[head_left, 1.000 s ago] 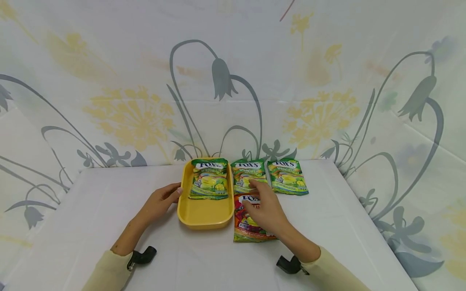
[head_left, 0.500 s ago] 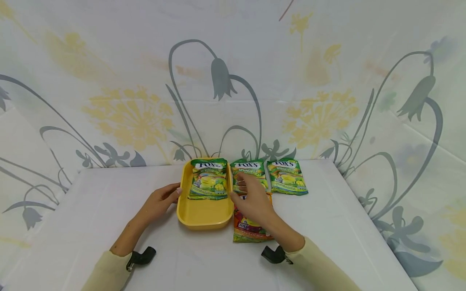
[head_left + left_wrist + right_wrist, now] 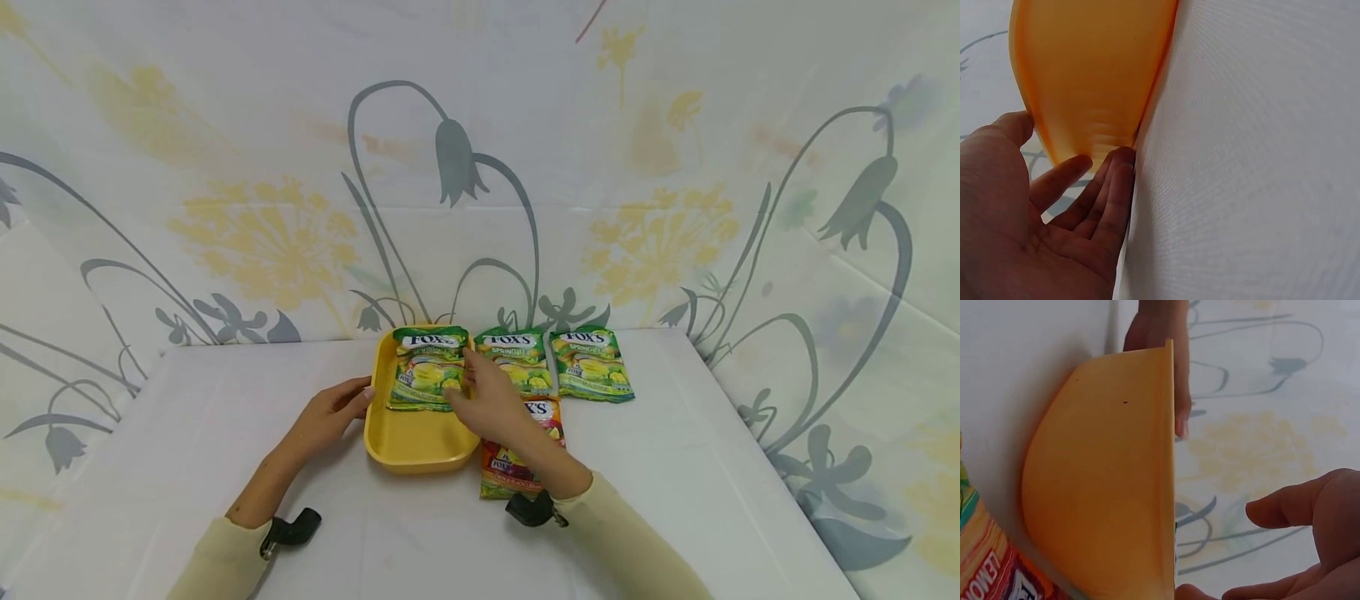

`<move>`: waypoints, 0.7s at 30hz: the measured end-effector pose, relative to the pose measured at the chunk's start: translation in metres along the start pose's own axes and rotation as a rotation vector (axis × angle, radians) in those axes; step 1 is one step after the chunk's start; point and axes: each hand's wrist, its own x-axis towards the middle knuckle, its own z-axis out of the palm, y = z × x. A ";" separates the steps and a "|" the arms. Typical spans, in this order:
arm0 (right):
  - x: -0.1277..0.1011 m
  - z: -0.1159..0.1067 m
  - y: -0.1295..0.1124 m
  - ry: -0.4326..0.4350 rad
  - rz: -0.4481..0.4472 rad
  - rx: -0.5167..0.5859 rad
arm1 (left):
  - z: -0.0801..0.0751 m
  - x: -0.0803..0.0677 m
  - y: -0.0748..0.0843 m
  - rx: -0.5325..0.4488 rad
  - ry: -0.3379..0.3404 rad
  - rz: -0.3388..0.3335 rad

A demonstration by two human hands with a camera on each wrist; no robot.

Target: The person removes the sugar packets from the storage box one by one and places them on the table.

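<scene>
On the white table stands a yellow tray [image 3: 420, 457] with a green Fox's candy packet [image 3: 423, 371] lying in its far half. My left hand [image 3: 333, 417] rests against the tray's left side. In the left wrist view its thumb touches the rim and the fingertips touch the outer wall. My right hand [image 3: 495, 404] is over the tray's right rim, beside the packet, with thumb and fingers apart. The right wrist view shows a gap between that thumb [image 3: 1279, 506] and the fingers. Whether the right fingertips touch the packet is hidden.
Two more green Fox's packets lie right of the tray, one near [image 3: 517, 354] and one farther right [image 3: 592, 365]. A red Fox's packet [image 3: 510, 479] lies in front of them, partly under the right forearm. A flower-patterned cloth [image 3: 645, 250] hangs behind the table.
My right hand has moved left, from above the red and middle green packets to over the tray's right rim. The left hand, tray and packets have stayed in place.
</scene>
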 end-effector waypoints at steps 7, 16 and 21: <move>0.007 0.009 -0.005 -0.089 0.076 -0.024 | 0.000 -0.001 0.000 -0.004 0.001 -0.001; 0.016 0.020 -0.005 -0.142 0.128 0.033 | 0.001 0.000 -0.001 -0.010 -0.001 -0.002; 0.024 0.026 0.000 -0.144 0.138 0.070 | 0.000 0.000 -0.002 -0.009 -0.001 -0.001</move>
